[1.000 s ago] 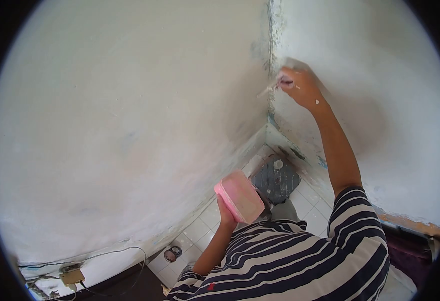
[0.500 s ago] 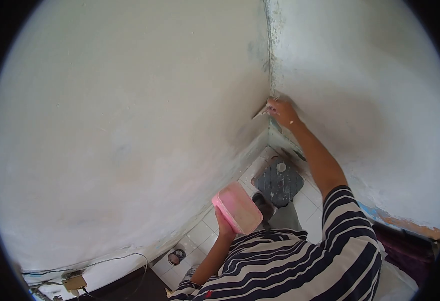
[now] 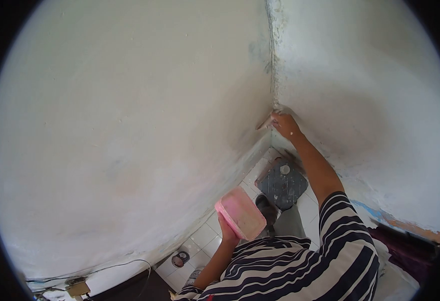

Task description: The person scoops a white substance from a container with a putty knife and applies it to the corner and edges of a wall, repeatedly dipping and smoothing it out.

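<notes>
My right hand is closed on a flat scraper, whose blade lies against the left wall just beside the corner. White specks mark the back of that hand. Lower down, my left hand grips a pink rectangular tub by its left side and underside. The tub is tilted, and a pale smear coats its inside. Rough, patchy plaster runs up the corner above my right hand.
A dark grey stool with a small white round item on it stands on white floor tiles in the corner. Round items lie by the left wall. Cables lead to a beige box. Dark red cloth hangs at the right.
My right hand and the scraper have moved a little down along the corner. The view has shifted slightly, and the pink tub sits slightly lower and further right in it.
</notes>
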A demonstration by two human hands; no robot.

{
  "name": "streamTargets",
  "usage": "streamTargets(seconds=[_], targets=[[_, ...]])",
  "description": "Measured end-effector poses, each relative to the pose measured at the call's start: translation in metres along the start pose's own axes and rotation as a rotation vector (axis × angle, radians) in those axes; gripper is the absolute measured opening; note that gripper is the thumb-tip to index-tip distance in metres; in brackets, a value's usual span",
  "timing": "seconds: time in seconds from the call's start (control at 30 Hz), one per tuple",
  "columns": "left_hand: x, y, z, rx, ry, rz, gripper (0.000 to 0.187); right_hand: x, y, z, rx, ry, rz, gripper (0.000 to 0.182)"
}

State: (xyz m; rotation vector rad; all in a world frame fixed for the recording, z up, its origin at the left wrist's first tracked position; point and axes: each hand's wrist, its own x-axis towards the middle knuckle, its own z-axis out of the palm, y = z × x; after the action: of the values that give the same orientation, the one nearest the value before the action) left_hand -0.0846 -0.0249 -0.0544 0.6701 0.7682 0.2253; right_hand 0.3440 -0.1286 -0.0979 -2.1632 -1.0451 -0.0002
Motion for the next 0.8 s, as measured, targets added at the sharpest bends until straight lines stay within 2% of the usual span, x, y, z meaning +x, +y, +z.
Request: streamTargets(seconds=[0.07, 0.17, 0.23, 0.27, 0.33, 0.47, 0.53, 0.63, 0.77, 0.8], targets=[[0.002, -0.001, -0.007, 0.0, 0.004, 0.028, 0.079, 0.019, -0.013, -0.008, 0.004, 0.07, -0.007, 0.022], [0.001, 0.007, -0.008, -0.019, -0.018, 0.08, 0.078, 0.035, -0.053, -0.065, 0.033, 0.106, -0.063, 0.021], [0.001, 0.009, -0.005, -0.038, -0.044, 0.101, 0.077, 0.04, -0.076, -0.101, 0.066, 0.27, -0.148, 0.017], [0.004, 0.01, -0.007, -0.055, -0.061, 0.098, 0.076, 0.041, -0.091, -0.121, 0.058, 0.269, -0.148, 0.017], [0.005, 0.011, -0.006, -0.073, -0.085, 0.092, 0.075, 0.044, -0.119, -0.156, -0.006, 0.408, -0.205, 0.015], [0.008, 0.017, -0.006, -0.075, -0.111, 0.119, 0.075, 0.019, -0.143, -0.177, 0.014, 0.351, -0.141, 0.015], [0.013, 0.019, -0.007, -0.086, -0.12, 0.142, 0.075, 0.01, -0.136, -0.157, 0.096, 0.019, 0.019, 0.016], [0.009, 0.018, -0.011, -0.092, -0.137, 0.087, 0.075, 0.022, -0.096, -0.108, 0.096, -0.04, 0.031, 0.016], [0.005, 0.018, -0.005, -0.055, -0.091, 0.115, 0.076, 0.062, -0.114, -0.129, 0.197, 0.055, 0.012, 0.016], [0.006, 0.019, -0.004, -0.063, -0.094, 0.137, 0.076, 0.07, -0.127, -0.146, 0.107, 0.127, -0.081, 0.016]])
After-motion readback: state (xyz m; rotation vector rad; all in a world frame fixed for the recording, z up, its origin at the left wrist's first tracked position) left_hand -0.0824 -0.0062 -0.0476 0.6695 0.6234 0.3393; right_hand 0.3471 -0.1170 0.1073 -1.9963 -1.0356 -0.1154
